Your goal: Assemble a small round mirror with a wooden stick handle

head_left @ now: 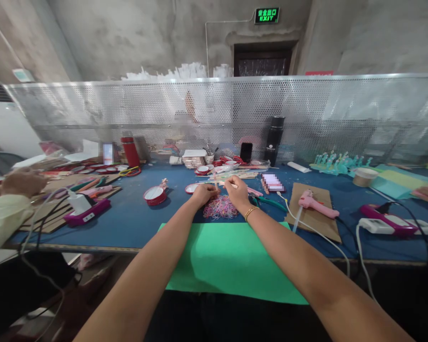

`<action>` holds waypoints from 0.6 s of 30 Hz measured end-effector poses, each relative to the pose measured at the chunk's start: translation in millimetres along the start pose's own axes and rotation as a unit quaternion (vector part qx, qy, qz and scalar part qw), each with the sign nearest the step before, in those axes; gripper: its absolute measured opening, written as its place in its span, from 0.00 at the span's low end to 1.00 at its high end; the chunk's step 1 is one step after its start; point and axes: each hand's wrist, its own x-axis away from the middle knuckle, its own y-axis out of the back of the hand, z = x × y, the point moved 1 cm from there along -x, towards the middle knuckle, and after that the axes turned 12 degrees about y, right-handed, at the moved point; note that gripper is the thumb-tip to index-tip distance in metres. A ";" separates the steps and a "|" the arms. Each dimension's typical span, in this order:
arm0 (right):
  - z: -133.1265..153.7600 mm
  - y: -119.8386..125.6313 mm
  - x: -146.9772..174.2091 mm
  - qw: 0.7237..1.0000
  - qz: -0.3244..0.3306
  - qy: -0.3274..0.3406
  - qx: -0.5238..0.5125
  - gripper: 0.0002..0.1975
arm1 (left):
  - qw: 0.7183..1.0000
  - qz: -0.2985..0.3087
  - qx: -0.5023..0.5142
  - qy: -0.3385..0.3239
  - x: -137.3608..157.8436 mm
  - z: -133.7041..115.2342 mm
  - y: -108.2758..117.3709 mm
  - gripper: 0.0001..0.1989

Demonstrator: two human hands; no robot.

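A tangled heap of small coloured bands (220, 208), mostly pink and purple, lies on the blue table under my hands. At its left edge my left hand (203, 194) is closed in a pinch around a thin pale stick (216, 179) that points upward. My right hand (238, 191), a gold bracelet at the wrist, is pinched shut just above the heap's right side; what sits between its fingertips is too small to make out. A green sheet (235, 261) hangs over the front edge below my forearms. Green-handled pliers (271, 203) lie right of my right hand.
A pink glue gun (317, 204) rests on cardboard (328, 230) at right, its cord trailing. Left stand a round red-rimmed piece (154, 195) and a purple power strip (87, 213). A phone (273, 183) and black flask (274, 140) stand behind. Co-workers' hands show at both sides.
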 end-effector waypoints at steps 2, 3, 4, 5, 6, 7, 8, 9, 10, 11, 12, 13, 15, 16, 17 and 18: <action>0.7 0.4 -0.1 1.000 -0.005 0.002 -0.003 0.08 | 1.000 0.005 -0.001 -0.004 0.4 -0.7 -0.2 0.15; 1.5 0.1 -0.1 1.000 -0.001 0.005 -0.009 0.08 | 1.000 0.005 -0.003 -0.005 0.6 -0.9 -0.3 0.15; 2.5 -0.4 0.1 1.000 0.005 0.009 -0.016 0.08 | 1.000 0.004 -0.004 -0.006 0.7 -1.0 -0.3 0.15; 3.3 -1.0 0.3 1.000 0.013 0.013 -0.023 0.08 | 1.000 0.003 -0.003 -0.008 0.9 -1.0 -0.4 0.15; 3.9 -1.4 0.5 0.999 0.020 0.017 -0.027 0.08 | 1.000 0.001 -0.002 -0.009 1.1 -1.0 -0.4 0.16; 4.1 -1.7 0.6 0.999 0.024 0.019 -0.028 0.08 | 1.000 -0.002 -0.001 -0.009 1.4 -0.9 -0.3 0.16; 3.9 -1.5 0.5 0.999 0.023 0.018 -0.023 0.08 | 1.000 -0.005 -0.001 -0.009 1.6 -0.8 -0.2 0.15; 3.3 -1.1 0.3 1.000 0.017 0.015 -0.015 0.08 | 1.000 -0.007 -0.002 -0.008 1.8 -0.8 -0.1 0.15; 2.5 -0.5 0.1 1.000 0.009 0.011 -0.006 0.08 | 1.000 -0.009 -0.005 -0.008 2.0 -0.7 0.1 0.14; 1.8 0.1 -0.2 1.000 0.001 0.008 0.002 0.08 | 1.000 -0.009 -0.008 -0.007 2.0 -0.7 0.2 0.14; 1.4 0.6 -0.4 1.000 -0.004 0.007 0.007 0.08 | 1.000 -0.009 -0.010 -0.008 2.0 -0.7 0.2 0.13; 1.4 0.9 -0.5 1.000 -0.006 0.006 0.008 0.08 | 1.000 -0.007 -0.009 -0.007 1.9 -0.6 0.2 0.13; 2.7 0.6 -0.3 1.000 0.002 0.011 -0.003 0.08 | 1.000 -0.006 0.000 -0.005 1.4 -0.3 -0.1 0.13; 3.7 0.1 0.0 1.000 0.010 0.015 -0.010 0.08 | 1.000 -0.005 0.005 -0.004 1.1 -0.2 -0.2 0.14; 4.6 -0.4 0.4 1.000 0.017 0.018 -0.016 0.08 | 1.000 -0.003 0.009 -0.005 0.8 0.0 -0.4 0.14; 5.2 -1.0 0.7 0.999 0.024 0.021 -0.020 0.08 | 1.000 -0.001 0.010 -0.007 0.5 0.2 -0.5 0.15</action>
